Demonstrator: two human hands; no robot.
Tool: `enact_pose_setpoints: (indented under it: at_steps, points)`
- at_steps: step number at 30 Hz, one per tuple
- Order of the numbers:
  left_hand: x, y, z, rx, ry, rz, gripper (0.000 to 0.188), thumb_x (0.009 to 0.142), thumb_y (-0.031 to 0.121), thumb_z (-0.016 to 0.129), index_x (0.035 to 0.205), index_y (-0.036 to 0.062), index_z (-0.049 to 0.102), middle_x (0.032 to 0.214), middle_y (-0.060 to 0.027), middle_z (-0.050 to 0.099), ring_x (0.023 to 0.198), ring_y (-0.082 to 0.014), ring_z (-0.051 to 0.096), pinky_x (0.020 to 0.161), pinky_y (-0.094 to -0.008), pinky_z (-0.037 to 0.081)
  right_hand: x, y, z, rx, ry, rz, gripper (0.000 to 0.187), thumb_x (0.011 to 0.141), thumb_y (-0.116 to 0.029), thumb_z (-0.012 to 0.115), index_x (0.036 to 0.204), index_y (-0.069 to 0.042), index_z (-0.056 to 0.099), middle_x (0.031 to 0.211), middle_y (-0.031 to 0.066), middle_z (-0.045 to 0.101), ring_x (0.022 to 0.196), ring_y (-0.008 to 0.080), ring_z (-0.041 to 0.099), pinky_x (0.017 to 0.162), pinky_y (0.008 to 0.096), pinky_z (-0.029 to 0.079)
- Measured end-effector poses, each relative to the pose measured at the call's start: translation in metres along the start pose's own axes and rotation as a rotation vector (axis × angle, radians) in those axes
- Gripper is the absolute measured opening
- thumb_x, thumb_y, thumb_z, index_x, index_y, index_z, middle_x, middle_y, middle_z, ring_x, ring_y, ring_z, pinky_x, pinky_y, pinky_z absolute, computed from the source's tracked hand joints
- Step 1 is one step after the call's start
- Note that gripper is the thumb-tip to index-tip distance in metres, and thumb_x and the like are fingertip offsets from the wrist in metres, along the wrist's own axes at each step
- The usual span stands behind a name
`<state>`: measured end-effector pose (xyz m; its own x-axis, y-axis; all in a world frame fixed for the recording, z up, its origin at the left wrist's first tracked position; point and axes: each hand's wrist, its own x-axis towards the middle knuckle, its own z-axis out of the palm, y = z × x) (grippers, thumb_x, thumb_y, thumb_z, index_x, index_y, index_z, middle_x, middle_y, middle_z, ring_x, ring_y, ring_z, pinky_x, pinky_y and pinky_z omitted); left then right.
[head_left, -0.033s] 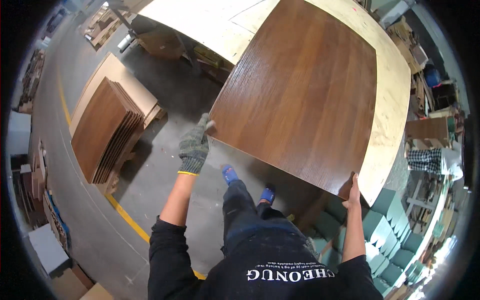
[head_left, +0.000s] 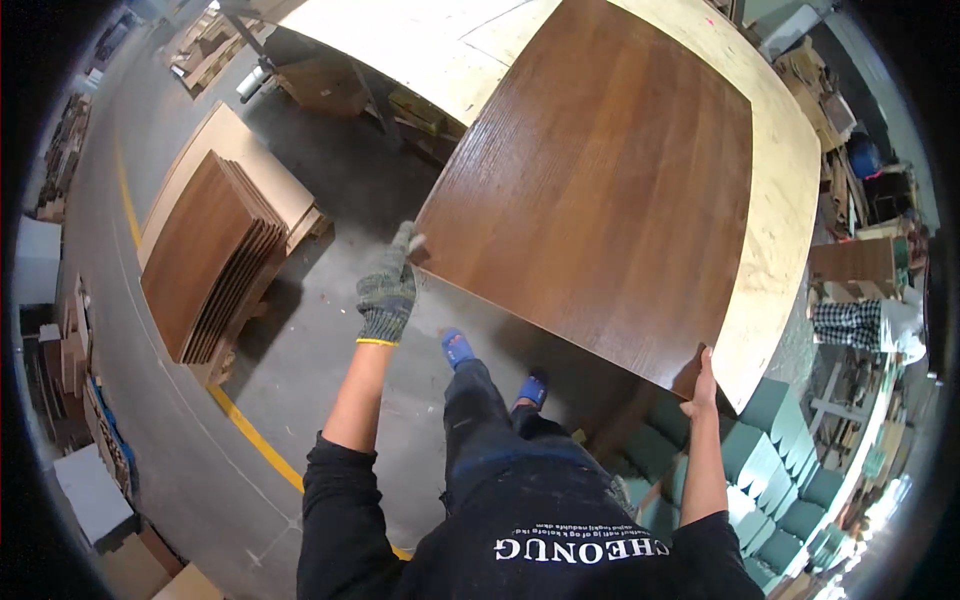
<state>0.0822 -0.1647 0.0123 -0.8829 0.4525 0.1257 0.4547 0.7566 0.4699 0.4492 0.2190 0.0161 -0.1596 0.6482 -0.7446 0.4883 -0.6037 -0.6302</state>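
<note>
Grip and board match the instant before: nothing has shifted, so the dark brown wooden panel [head_left: 600, 190] is still carried between my two hands, tilted, its far part over the pale plywood surface [head_left: 790, 200] and its near edge hanging out over the floor [head_left: 330, 400] in front of my legs. With no change to read, I judge this a steady hold rather than a swing or a drop.

My left hand [head_left: 387, 290], in a grey knitted glove, is closed around the panel's near-left corner, fingers curled up onto the edge. My right hand [head_left: 703, 375] is bare and clamps the near-right corner from below, fingers pressed together against the edge; how far they reach underneath I cannot tell.

To my left a stack of brown panels [head_left: 210, 260] lies fanned on the floor, resting on a paler board [head_left: 215, 135], with a yellow floor line [head_left: 255, 440] running past it. My blue shoes [head_left: 458, 348] stand just under the panel's near edge. Low on the right, rows of green foam blocks [head_left: 780, 450] crowd close beside my right arm, and beyond them a person in checked clothing [head_left: 850, 325] is at work among clutter. Under the surface sit boxes and offcuts, so the room around my feet is tight on that side.
</note>
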Motion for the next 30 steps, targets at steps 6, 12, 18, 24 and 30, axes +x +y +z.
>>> enact_pose_setpoints:
  at_steps: [6,12,18,24,30]
  points:
    - [-0.005,0.007,0.013,0.131,0.012,-0.224,0.061,0.082,0.007,0.048,0.139,0.0259,0.037,0.099,-0.0112,0.065,0.076,-0.033,0.062,0.066,-0.0444,0.047,-0.014,0.02,0.041,0.177,-0.136,0.026,0.087,0.081,-0.068,0.048,0.142,-0.009,0.029,0.144,0.0107,0.034,0.132,0.0285,0.03,0.107,0.0526,0.016]
    - [-0.057,0.1,0.075,-0.008,0.116,0.06,0.07,0.078,0.006,0.052,0.142,0.0272,0.033,0.089,-0.0102,0.065,0.068,-0.0328,0.061,0.061,-0.0474,0.045,-0.049,0.018,0.108,0.412,-0.209,0.027,0.077,0.086,-0.06,0.051,0.137,-0.004,0.035,0.137,0.0111,0.042,0.126,0.0258,0.04,0.104,0.0402,0.031]
    - [-0.078,0.185,0.074,0.199,-0.327,0.097,0.065,0.079,0.006,0.053,0.14,0.0237,0.037,0.098,-0.01,0.067,0.079,-0.0302,0.062,0.066,-0.043,0.047,-0.018,0.023,0.105,0.18,-0.263,-0.088,0.087,0.084,-0.06,0.054,0.139,0.004,0.029,0.143,0.0157,0.033,0.133,0.0256,0.029,0.107,0.039,0.024]
    - [-0.02,0.055,0.068,-0.272,0.08,0.015,0.058,0.081,0.009,0.055,0.136,0.0204,0.042,0.094,-0.0192,0.064,0.08,-0.0332,0.062,0.067,-0.041,0.047,0.014,-0.022,0.071,-0.435,-0.311,-0.353,0.071,0.088,-0.055,0.051,0.122,0.007,0.052,0.121,0.0214,0.056,0.113,0.0274,0.051,0.096,0.036,0.037]
    - [-0.077,0.144,0.096,0.444,0.017,-0.104,0.063,0.077,0.014,0.06,0.137,0.0208,0.043,0.078,-0.0157,0.062,0.056,-0.0344,0.054,0.056,-0.0404,0.045,0.011,-0.042,0.076,-0.529,-0.302,-0.222,0.073,0.088,-0.059,0.046,0.117,0.007,0.057,0.114,0.0215,0.06,0.107,0.0268,0.055,0.09,0.0359,0.042]
